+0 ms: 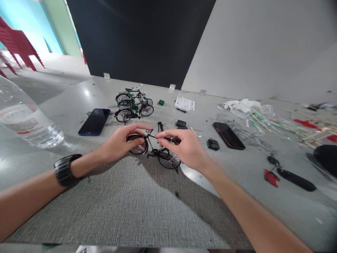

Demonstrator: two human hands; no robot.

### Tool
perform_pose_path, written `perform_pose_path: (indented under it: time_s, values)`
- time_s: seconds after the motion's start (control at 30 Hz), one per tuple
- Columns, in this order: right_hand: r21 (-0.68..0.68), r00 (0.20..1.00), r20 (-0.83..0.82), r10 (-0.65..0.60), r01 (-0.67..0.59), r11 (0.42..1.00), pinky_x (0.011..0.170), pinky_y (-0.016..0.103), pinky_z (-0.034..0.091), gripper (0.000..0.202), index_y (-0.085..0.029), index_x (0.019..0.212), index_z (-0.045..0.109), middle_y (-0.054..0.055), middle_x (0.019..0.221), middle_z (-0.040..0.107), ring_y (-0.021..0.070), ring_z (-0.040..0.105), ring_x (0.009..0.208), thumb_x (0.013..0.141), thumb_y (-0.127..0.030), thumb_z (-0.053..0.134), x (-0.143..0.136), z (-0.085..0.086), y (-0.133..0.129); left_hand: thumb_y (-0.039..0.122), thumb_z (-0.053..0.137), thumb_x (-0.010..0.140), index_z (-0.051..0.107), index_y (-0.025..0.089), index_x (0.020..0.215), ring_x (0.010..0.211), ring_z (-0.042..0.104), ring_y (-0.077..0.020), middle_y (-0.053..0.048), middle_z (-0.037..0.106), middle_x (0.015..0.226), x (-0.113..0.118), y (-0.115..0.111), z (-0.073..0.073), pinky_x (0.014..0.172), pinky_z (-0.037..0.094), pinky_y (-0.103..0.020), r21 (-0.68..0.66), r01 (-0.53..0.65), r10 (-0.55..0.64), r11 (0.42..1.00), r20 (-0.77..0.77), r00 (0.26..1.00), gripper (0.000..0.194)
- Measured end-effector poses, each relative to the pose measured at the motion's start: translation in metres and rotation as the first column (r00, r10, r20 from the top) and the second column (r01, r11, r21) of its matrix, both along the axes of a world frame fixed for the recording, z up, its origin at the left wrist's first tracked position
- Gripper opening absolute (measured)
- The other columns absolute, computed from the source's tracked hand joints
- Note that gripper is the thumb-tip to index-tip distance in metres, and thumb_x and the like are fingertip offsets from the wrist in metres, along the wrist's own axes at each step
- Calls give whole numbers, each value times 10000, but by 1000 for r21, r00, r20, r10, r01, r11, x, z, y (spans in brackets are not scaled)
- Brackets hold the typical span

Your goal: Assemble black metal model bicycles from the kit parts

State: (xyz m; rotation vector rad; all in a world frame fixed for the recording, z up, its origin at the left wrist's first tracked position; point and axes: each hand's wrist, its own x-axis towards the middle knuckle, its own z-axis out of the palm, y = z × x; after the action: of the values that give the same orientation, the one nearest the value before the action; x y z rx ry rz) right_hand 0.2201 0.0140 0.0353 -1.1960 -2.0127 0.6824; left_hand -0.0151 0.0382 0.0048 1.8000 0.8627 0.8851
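A black model bicycle (155, 152) stands on the grey textured tabletop, its handlebar end to the left. My left hand (119, 143) closes around the front wheel and handlebar, thumb on the near side and fingers behind. At the frame's top, near the middle, my right hand (188, 146) pinches thumb against forefinger. A thin dark rod-like tool (173, 139) shows in its grip; its exact kind is unclear. Part of the bicycle's rear and saddle area is hidden behind the right hand. Behind stand several finished-looking green and black model bicycles (134, 103), close together.
A water bottle (27, 116) and a blue phone (94, 121) are at left. Small black parts (181, 123), a black block (213, 144), another phone (229, 135) and keys (296, 178) lie right. Paper slips (184, 104), thin wires and plastic parts (263, 123) lie farther back.
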Motion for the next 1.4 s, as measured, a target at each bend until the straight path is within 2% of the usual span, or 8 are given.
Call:
perform_pose_path:
  time_s: [0.17,0.4,0.57,0.73,0.97,1.17,1.3,1.4]
  values:
    - [-82,997,6,71,-70,994,569,263,423,198,-204,998,792,22,806,768,118,595,613,927,-312,643,5,7,-1,217,620,940,622,213,1282,846,715,-176,-22,699,951,0,-2,0,749,631,-306,-37,17,-16,999,41,999,342]
    - [-255,982,-140,130,-162,953,426,262,225,401,-185,1105,757,22,732,755,65,316,422,1007,-493,520,12,11,4,246,655,937,605,212,1285,835,702,-165,-32,709,986,2,-3,-1,752,627,-297,-57,49,-44,997,97,994,353]
    - [-169,989,-80,126,-138,976,459,267,262,387,-215,1128,773,15,696,747,96,409,481,1020,-468,500,10,11,3,237,644,940,607,219,1297,803,688,-159,-36,719,982,5,-9,5,718,618,-289,-110,41,-31,993,89,996,360]
    - [-123,994,-48,98,-104,987,431,261,245,362,-219,1109,789,7,688,745,83,354,438,1004,-455,535,9,12,0,255,643,943,595,219,1318,791,688,-162,-40,717,980,6,-12,6,702,615,-295,-152,54,-36,987,120,992,380]
    - [-43,997,3,79,-79,996,431,258,252,312,-214,1056,806,-3,680,739,78,347,437,987,-399,565,9,12,-2,210,649,942,601,224,1302,793,702,-149,-18,726,949,7,-13,5,721,598,-273,-121,41,-23,992,145,989,363]
    - [-22,995,42,96,-95,995,481,256,295,317,-221,1052,807,-3,681,720,92,428,496,982,-428,577,11,11,-1,213,670,936,624,211,1218,805,716,-152,-14,732,938,9,-14,5,708,605,-261,-107,26,-11,994,138,990,286]
    - [-141,990,-21,137,-139,980,449,262,244,373,-235,1104,783,3,717,741,85,383,460,1001,-485,526,14,13,1,194,662,936,629,208,1207,798,713,-150,-14,725,935,7,-11,4,732,616,-271,-47,39,-33,998,118,992,273]
    - [-330,961,-197,197,-254,909,406,268,159,447,-238,1116,720,15,773,767,71,214,399,1050,-517,378,15,16,0,181,653,939,632,207,1206,808,714,-145,-9,711,931,6,-9,3,756,622,-271,0,36,-36,999,119,992,269]
